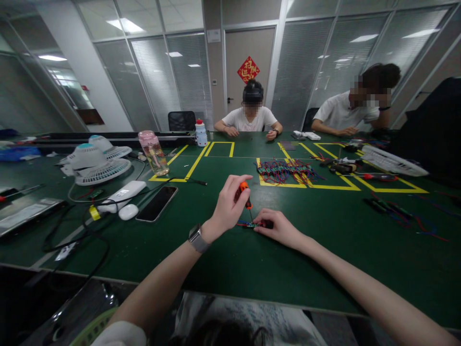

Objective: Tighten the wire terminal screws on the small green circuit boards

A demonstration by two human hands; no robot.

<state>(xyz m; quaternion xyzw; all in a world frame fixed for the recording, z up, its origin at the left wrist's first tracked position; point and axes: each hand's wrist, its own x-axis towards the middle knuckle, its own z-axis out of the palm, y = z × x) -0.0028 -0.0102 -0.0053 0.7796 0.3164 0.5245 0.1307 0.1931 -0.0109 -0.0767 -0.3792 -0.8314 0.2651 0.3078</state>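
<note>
My left hand (229,202) is closed round the orange-and-black handle of a screwdriver (245,190). The shaft points down, and its tip meets a small green circuit board (251,225) on the table. From the other side, my right hand (273,225) pinches the board's right end against the tabletop. Red and blue wires come out at the board's left end. Part of the board is hidden by my right fingers. Beyond my hands lies a row of similar boards (284,169) with many red and blue wires.
On the green table (216,262), a phone (157,203), a white earbud case (128,212), fans (94,163) and a pink bottle (153,151) stand left. More wired boards (392,209) and a red screwdriver (381,177) lie right. Two people sit across.
</note>
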